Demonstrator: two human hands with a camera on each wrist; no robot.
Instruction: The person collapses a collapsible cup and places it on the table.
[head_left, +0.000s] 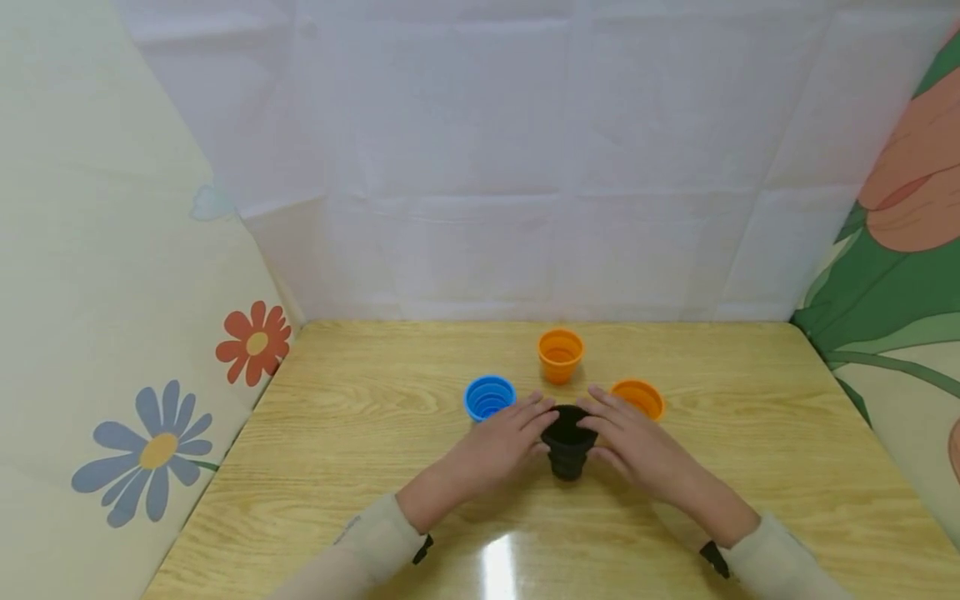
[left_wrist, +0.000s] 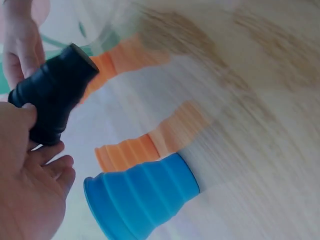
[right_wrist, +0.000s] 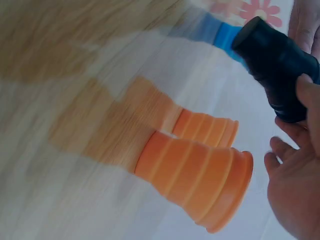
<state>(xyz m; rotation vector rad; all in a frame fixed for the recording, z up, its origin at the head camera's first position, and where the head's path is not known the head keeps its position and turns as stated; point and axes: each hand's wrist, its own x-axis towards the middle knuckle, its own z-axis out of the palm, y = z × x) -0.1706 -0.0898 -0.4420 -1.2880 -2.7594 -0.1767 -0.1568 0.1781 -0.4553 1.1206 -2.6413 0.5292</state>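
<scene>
A black ribbed cup (head_left: 567, 454) is held between my two hands, its mouth facing up. From the left, my left hand (head_left: 501, 443) pinches it near the rim, thumb on the near side and fingers on the far side. My right hand (head_left: 637, 442) grips the opposite side in the same way. In the left wrist view, the dark base of the black cup (left_wrist: 57, 90) shows with no reflection joined to it. A blue ribbed cup (head_left: 489, 398) stands just beyond my left hand. An orange cup (head_left: 640, 398) is partly hidden behind my right hand.
Another orange cup (head_left: 560, 354) stands farther back on the glossy wood-grain table (head_left: 360, 400). White cloth (head_left: 480, 183) hangs behind the table. Flower-patterned panels line the left (head_left: 135, 267) and right (head_left: 900, 300) sides.
</scene>
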